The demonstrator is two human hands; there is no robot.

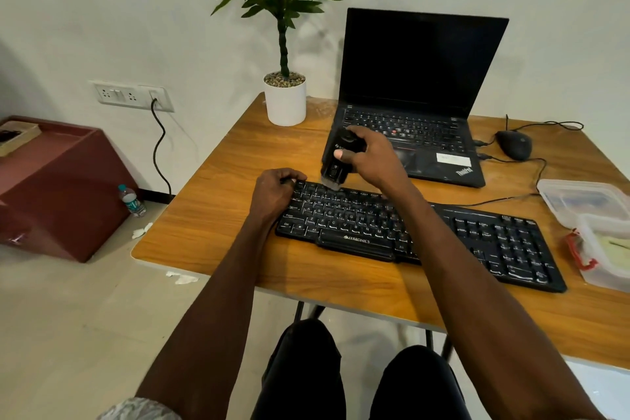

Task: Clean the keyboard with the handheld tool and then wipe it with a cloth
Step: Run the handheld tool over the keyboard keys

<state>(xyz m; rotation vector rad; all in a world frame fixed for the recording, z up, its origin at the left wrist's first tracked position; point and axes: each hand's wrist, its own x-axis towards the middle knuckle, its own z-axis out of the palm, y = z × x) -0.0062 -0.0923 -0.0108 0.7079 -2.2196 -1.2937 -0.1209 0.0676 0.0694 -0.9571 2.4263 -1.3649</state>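
White walls back a wooden desk (211, 215) carrying an open laptop (419, 92), a potted plant (284, 99), a mouse (514, 144) and clear plastic containers (586, 201). Along the desk's near side lies the black keyboard (477, 235). The left hand (276, 193) rests at the keyboard's upper-left corner, its grip curled over that edge. The right hand (370, 155) has its grip wrapped round the black handheld tool (337, 157), thumb on its front, with the tool's brush tip touching the top key row near the left end.
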